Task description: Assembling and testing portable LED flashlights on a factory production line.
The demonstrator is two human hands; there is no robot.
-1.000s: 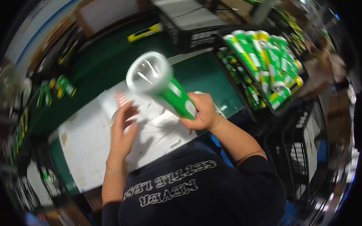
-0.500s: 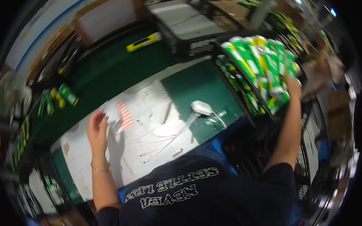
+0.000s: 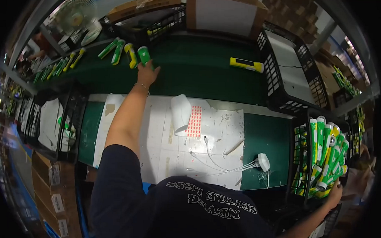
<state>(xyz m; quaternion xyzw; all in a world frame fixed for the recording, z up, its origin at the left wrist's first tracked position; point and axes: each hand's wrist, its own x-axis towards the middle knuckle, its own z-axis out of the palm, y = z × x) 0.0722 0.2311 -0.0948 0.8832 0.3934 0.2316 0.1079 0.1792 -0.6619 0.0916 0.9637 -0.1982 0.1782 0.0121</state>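
Observation:
My left hand (image 3: 147, 74) reaches far over the green work surface, with its fingers apart at the near end of a green flashlight (image 3: 144, 54). Just left of that flashlight lie a yellow one (image 3: 130, 55) and two more green ones. My right hand (image 3: 334, 195) is low at the right side of a black crate (image 3: 301, 118) heaped with green and yellow flashlights (image 3: 326, 151). Its fingers are against the crate's edge beside the nearest flashlights, partly hidden, so their grip does not show.
White sheeting (image 3: 156, 151) covers the near table, carrying a red-marked sticker sheet (image 3: 194, 121) and a white charger with cables (image 3: 262, 162). A yellow flashlight (image 3: 246, 64) lies beside a black crate (image 3: 276, 76) at the back right. Another crate (image 3: 68, 127) stands left.
My left hand has moved from above the white sheeting out to the green flashlight. My right hand has shifted from on top of the heap to the crate's near right side. The view has turned.

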